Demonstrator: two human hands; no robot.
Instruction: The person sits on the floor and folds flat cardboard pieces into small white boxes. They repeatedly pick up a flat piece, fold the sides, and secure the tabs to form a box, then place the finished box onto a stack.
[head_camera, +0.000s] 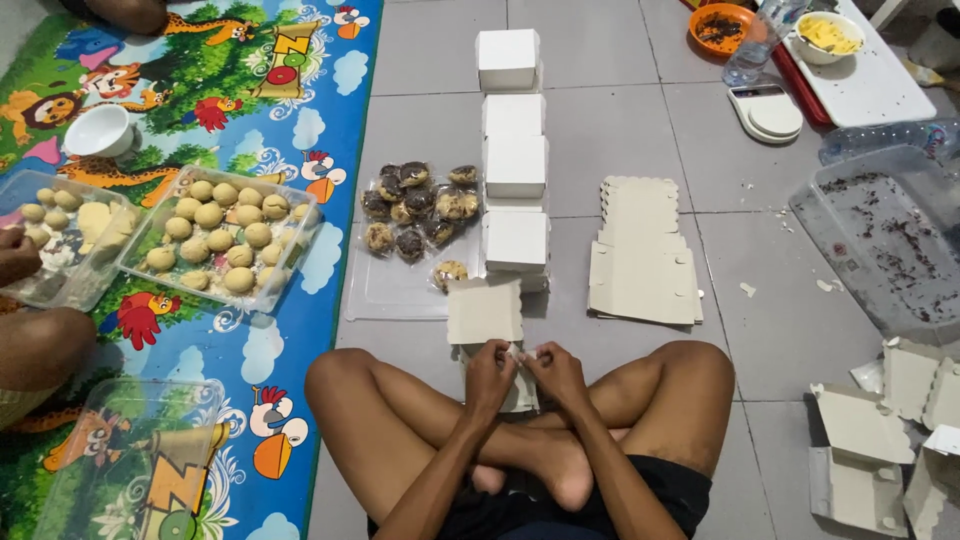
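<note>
I am sitting cross-legged on grey tiles, my left hand (490, 368) pinching the near edge of an unfolded white cardboard box (485, 312) that is lying just beyond my fingers. My right hand (556, 368) is gripping the same edge beside it.

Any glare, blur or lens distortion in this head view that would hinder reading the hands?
Head view: light is even and soft, with faint shadows; both the left hand and right hand are sharp on the half-folded box; mild glare on the clear tray; wide-angle bending shows in tile lines at the edges.
</note>
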